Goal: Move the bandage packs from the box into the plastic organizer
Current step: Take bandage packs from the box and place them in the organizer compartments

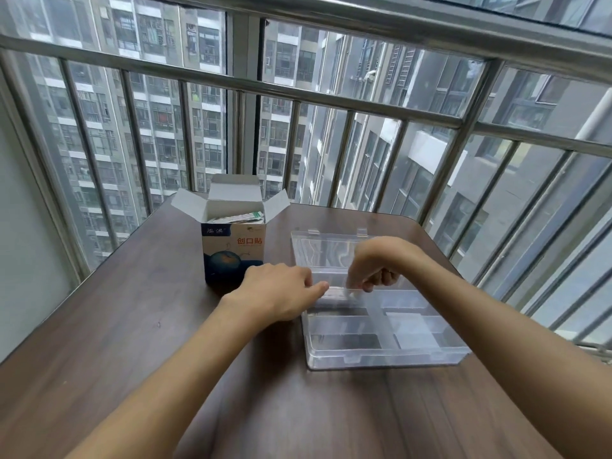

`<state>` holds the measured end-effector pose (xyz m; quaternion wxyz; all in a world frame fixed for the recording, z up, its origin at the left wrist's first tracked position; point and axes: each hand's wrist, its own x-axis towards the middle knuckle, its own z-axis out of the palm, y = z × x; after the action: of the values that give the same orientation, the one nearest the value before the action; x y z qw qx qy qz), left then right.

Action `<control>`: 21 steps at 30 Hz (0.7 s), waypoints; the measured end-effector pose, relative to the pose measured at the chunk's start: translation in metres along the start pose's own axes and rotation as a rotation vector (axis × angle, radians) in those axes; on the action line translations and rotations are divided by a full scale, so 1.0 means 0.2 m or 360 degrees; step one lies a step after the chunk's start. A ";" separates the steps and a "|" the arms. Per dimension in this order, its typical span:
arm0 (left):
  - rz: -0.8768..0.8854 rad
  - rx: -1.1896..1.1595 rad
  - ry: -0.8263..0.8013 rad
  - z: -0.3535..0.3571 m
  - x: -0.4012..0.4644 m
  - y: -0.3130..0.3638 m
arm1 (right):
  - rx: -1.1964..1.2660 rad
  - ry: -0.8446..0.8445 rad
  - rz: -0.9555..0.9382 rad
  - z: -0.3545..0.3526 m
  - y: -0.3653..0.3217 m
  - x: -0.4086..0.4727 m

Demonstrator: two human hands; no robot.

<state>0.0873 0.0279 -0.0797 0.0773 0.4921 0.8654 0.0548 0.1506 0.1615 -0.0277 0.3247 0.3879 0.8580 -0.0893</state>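
Observation:
An open cardboard bandage box [233, 251] stands on the brown table, flaps up, with bandage packs [241, 217] showing inside. To its right lies a clear plastic organizer [381, 356] with its lid [324, 250] folded back. Both hands meet over the organizer's far-left compartment. My left hand [278, 293] and my right hand [374, 266] pinch a pale bandage pack [336, 293] between them, low at that compartment. Another white pack [412, 329] lies in a right-hand compartment.
The wooden table [132, 326] ends close behind the box at a metal window railing [298, 91]. A wall [20, 226] stands to the left. The table's right edge runs just past the organizer.

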 end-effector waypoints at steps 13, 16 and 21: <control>0.0041 -0.0274 -0.0036 -0.28 -0.12 -0.12 | 0.0354 0.0856 -0.0499 -0.07 0.07 -0.17; -0.0070 -0.0677 0.0371 -0.41 -0.18 -0.24 | 0.0557 0.1375 -0.0945 -0.11 -0.08 -0.21; -0.0500 -0.0361 0.0897 -0.36 -0.14 -0.47 | 0.0287 0.1421 -0.1347 -0.11 -0.38 -0.15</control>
<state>0.0090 -0.0452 -0.0235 -0.1030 0.3065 0.9064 0.2720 0.1006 0.1003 0.0012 -0.1630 0.0400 0.9795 -0.1116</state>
